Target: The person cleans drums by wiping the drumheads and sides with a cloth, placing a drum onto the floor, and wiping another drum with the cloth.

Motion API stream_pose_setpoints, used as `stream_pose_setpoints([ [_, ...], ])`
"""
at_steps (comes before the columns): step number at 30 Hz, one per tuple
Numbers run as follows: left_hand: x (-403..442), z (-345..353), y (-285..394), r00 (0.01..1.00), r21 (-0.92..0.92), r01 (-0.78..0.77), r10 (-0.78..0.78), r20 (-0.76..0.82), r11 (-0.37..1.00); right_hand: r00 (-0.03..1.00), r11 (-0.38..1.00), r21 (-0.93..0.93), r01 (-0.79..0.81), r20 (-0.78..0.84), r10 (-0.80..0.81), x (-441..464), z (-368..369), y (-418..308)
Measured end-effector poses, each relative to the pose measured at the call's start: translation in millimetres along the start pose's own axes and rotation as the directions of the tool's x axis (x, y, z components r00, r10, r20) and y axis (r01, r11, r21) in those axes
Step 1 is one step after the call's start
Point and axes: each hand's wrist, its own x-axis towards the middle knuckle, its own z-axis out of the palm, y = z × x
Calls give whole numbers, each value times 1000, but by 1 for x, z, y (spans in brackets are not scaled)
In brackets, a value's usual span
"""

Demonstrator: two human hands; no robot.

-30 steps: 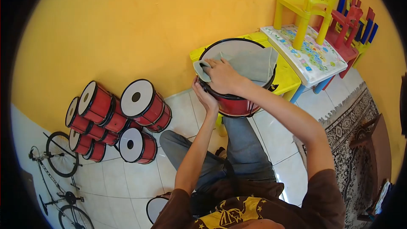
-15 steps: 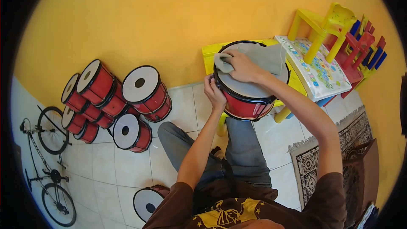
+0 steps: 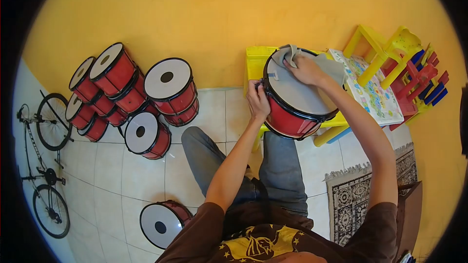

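A red snare-type drum (image 3: 292, 119) with black rims rests on yellow plastic furniture (image 3: 255, 63), its pale drumhead (image 3: 300, 92) tilted up towards me. My right hand (image 3: 307, 70) is closed on a grey cloth (image 3: 331, 66), bunched at the fingertips near the drum's far rim. The rest of that cloth spreads over the right part of the drumhead. A small label-like mark shows on the head, left of the cloth. My left hand (image 3: 258, 101) grips the drum's left side at the black rim; some of its fingers are hidden.
Several red drums (image 3: 168, 80) are stacked at the left, and another drum (image 3: 161, 224) lies near my legs. A bicycle (image 3: 46, 170) is at the far left. To the right are a patterned table (image 3: 375, 92), a yellow chair (image 3: 385, 51) and a rug (image 3: 360, 199).
My right hand has pushed the bunched cloth from the drumhead's left part towards its far rim, uncovering the label-like mark. My left hand stays at the left rim. The view has shifted slightly.
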Motion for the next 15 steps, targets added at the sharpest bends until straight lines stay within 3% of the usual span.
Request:
stream_pose_setpoints([
  [4, -3, 1, -10, 999, 16, -31, 31, -11, 999, 999, 998, 57, -6, 46, 4, -22, -4, -30],
  [7, -4, -2, -13, 1000, 20, -23, 22, 22, 1000, 965, 958, 127, 257, -89, -247, -52, 2, -51],
  [8, -2, -2, -14, 998, 13, -54, 54, 16, 998, 968, 959, 134, 250, -17, -250, -51, 12, -38],
  [11, 2, -3, -8, 996, 32, -84, 83, 9, 996, 957, 917, 283, 280, -9, -290, -83, 0, -39],
  [15, 4, -4, -7, 996, 87, -88, 87, 13, 992, 946, 932, 187, 311, 37, -323, -122, -11, -12],
])
